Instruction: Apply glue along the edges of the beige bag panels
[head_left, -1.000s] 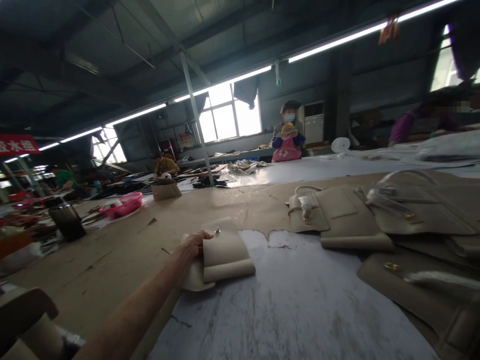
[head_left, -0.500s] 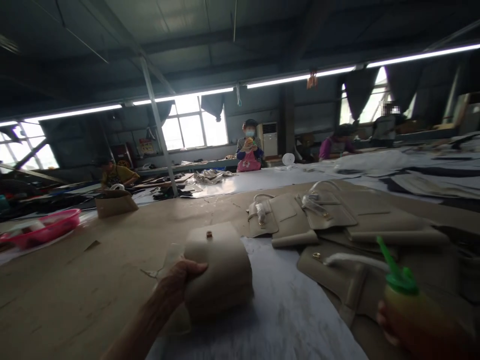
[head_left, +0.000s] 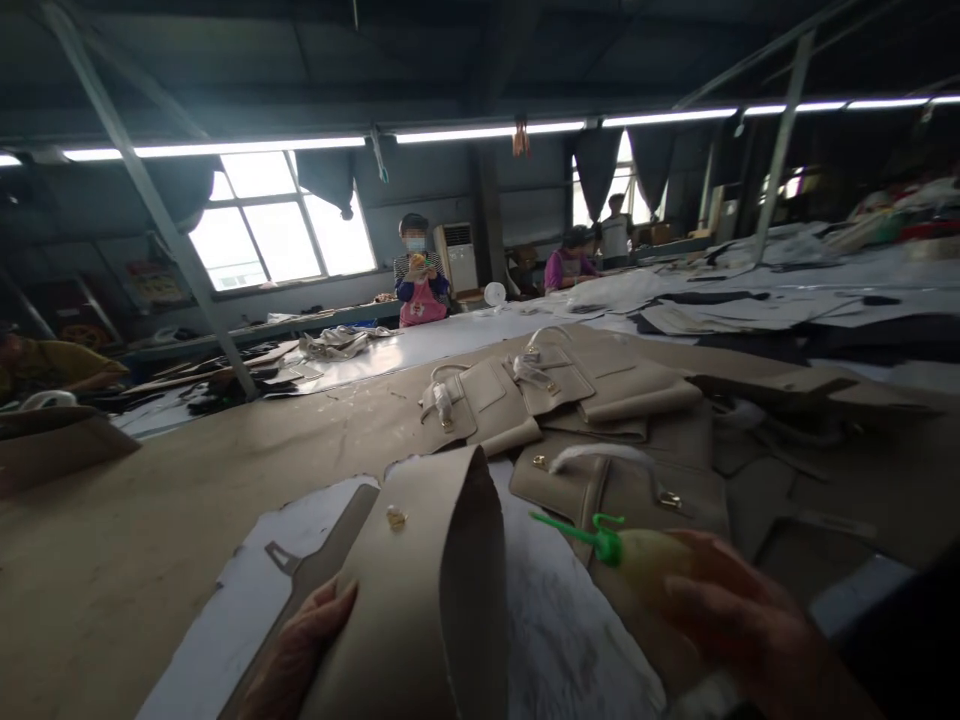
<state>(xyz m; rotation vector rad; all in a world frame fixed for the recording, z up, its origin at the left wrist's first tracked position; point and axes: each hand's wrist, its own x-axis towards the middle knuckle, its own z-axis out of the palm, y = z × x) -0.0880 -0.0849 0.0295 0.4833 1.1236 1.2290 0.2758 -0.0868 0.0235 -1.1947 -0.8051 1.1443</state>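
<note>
My left hand [head_left: 296, 655] grips a beige leather bag panel [head_left: 405, 590] at the bottom centre, thumb on its face; the panel curls over and carries a small gold stud [head_left: 395, 517]. My right hand [head_left: 739, 625] at the lower right is wrapped round a yellowish squeeze bottle [head_left: 645, 560] with a green nozzle [head_left: 581, 530] that points left toward the panel. Both are held over a white sheet [head_left: 555, 640] on the brown worktable [head_left: 112, 540].
Several beige bag pieces with gold fittings and handles [head_left: 540, 390] are piled ahead and to the right. Loose sheets [head_left: 750, 310] cover the far right. People work at distant benches, one in a pink apron [head_left: 418, 285]. A steel post [head_left: 150, 200] rises at left.
My left hand has pulled the beige panel closer and lifted it. My right hand with the bottle has come in from the lower right, nozzle now pointing at the panel. The view has swung right.
</note>
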